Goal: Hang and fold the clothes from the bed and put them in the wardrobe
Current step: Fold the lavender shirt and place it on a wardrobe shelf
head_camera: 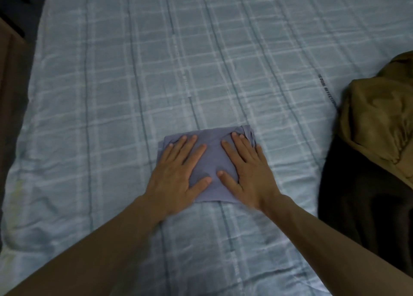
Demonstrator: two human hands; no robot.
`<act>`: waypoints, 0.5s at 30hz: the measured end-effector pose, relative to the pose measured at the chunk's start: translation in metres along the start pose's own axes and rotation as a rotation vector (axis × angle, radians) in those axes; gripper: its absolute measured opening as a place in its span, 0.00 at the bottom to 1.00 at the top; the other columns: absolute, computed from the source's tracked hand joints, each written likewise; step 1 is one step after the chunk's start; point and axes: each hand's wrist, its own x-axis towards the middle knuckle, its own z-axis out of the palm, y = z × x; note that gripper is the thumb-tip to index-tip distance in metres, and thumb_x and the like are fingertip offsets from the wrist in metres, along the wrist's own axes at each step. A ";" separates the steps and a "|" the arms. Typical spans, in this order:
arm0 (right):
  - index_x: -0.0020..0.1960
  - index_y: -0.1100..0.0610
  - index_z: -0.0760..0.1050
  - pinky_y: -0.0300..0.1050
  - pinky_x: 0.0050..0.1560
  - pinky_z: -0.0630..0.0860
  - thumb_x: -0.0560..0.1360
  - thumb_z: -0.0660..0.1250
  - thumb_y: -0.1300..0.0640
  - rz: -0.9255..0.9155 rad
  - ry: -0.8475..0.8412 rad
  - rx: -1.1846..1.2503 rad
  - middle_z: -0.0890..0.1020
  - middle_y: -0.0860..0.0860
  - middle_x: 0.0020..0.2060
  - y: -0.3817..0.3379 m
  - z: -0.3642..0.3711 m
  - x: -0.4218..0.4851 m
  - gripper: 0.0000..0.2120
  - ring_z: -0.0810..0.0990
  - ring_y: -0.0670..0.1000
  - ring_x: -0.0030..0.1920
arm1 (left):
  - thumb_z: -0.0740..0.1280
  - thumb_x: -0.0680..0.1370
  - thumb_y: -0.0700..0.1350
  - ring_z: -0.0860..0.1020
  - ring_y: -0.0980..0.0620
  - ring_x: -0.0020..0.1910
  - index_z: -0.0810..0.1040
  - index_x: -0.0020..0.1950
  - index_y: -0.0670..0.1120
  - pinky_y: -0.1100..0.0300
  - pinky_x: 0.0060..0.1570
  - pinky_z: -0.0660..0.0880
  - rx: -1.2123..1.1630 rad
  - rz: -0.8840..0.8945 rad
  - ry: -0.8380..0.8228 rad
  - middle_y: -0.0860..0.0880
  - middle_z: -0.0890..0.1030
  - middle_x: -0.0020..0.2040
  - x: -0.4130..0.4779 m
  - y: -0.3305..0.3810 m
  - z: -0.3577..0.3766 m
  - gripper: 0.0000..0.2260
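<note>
Hands flat, fingers spread: left hand (178, 175), right hand (248, 172) pressing folded purple garment (212, 159) on bed (111, 94).

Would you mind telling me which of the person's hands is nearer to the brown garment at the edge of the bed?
Right. The right hand lies flat on the folded blue cloth, on the side toward the brown garment; the left hand presses the cloth's far side.

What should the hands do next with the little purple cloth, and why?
Probably lift the folded purple cloth off the bed for the wardrobe: it already lies as a small neat rectangle, with the left hand and right hand pressing flat on it.
</note>
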 end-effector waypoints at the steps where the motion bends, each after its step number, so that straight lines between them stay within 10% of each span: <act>1: 0.80 0.49 0.52 0.63 0.77 0.49 0.77 0.46 0.30 0.014 -0.013 -0.030 0.52 0.49 0.80 0.002 -0.002 0.000 0.37 0.49 0.50 0.80 | 0.50 0.80 0.68 0.49 0.48 0.81 0.57 0.81 0.49 0.45 0.78 0.47 0.017 -0.023 -0.014 0.47 0.54 0.81 -0.001 0.000 -0.002 0.35; 7: 0.79 0.38 0.40 0.59 0.77 0.40 0.75 0.38 0.29 0.233 -0.112 -0.017 0.44 0.47 0.80 0.020 -0.022 -0.005 0.34 0.42 0.53 0.80 | 0.32 0.74 0.73 0.39 0.52 0.80 0.42 0.81 0.53 0.44 0.77 0.40 0.070 -0.201 -0.123 0.52 0.41 0.81 -0.003 -0.008 -0.018 0.40; 12: 0.76 0.51 0.66 0.52 0.75 0.62 0.80 0.62 0.54 0.267 0.272 0.191 0.68 0.55 0.74 -0.008 -0.044 -0.001 0.24 0.63 0.59 0.75 | 0.36 0.78 0.69 0.45 0.47 0.80 0.46 0.82 0.50 0.46 0.78 0.42 0.033 -0.439 -0.123 0.48 0.46 0.82 0.001 0.008 -0.045 0.37; 15: 0.68 0.55 0.74 0.44 0.72 0.65 0.79 0.64 0.52 0.110 0.311 0.219 0.74 0.53 0.68 -0.027 -0.041 0.006 0.18 0.67 0.58 0.73 | 0.45 0.81 0.64 0.53 0.43 0.80 0.55 0.80 0.44 0.45 0.77 0.50 0.027 -0.395 0.024 0.43 0.55 0.81 -0.005 0.018 -0.051 0.34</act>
